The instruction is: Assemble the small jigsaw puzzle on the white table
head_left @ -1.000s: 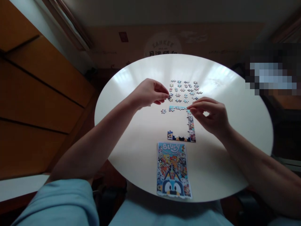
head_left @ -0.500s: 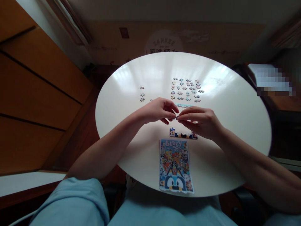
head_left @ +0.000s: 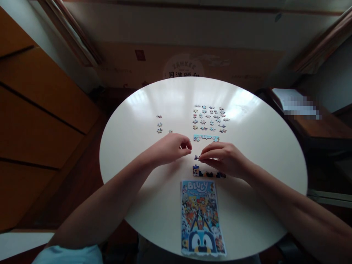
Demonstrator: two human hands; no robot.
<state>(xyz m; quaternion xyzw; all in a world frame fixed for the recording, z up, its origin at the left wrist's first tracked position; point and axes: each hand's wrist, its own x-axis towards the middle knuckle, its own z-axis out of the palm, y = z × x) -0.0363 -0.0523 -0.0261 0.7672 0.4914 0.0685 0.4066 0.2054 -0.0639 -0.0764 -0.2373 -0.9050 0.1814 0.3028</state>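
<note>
- Grip: left hand (head_left: 173, 148) curled, narrow gap between thumb and fingertips.
- Small knobbed pieces (head_left: 159, 130) loose beyond it, on smooth glossy oval table (head_left: 129, 124).
- Printed sheet (head_left: 203, 203), flat, ragged bottom edge, nearest the body.
- Partial puzzle border (head_left: 195, 171), knobby inner edge, right side hidden by hand.
- Jigsaw rows (head_left: 212, 128) beyond border.
- Right hand (head_left: 224, 156) pinching knobbed puzzle piece (head_left: 196, 157) between border's upper and lower strips.
</note>
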